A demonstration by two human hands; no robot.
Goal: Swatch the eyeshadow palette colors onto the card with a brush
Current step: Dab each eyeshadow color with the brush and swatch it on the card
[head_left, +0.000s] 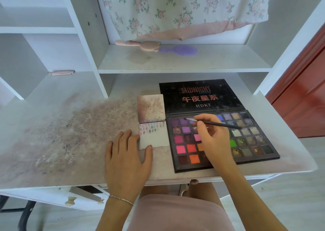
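Observation:
A large black eyeshadow palette (249, 143) lies open on the desk's right half, its lid (200, 97) flat behind it. My right hand (214, 139) hovers over the pans and pinches a thin dark brush (218, 124); the bristle tip sits over a purple pan in the top row. Left of the palette lies a small white card (154, 139) with rows of small colour swatches along its top, and a stained card (151, 107) behind it. My left hand (126, 155) rests flat on the desk, thumb touching the card's lower left corner.
The desk top (61, 134) left of the card is smeared with powder. A pink brush (137, 44) and a purple hairbrush (179, 50) lie on the shelf behind. Floral fabric (175, 7) hangs above. A red door (306, 99) stands at right. A drawer (84, 197) hangs open below.

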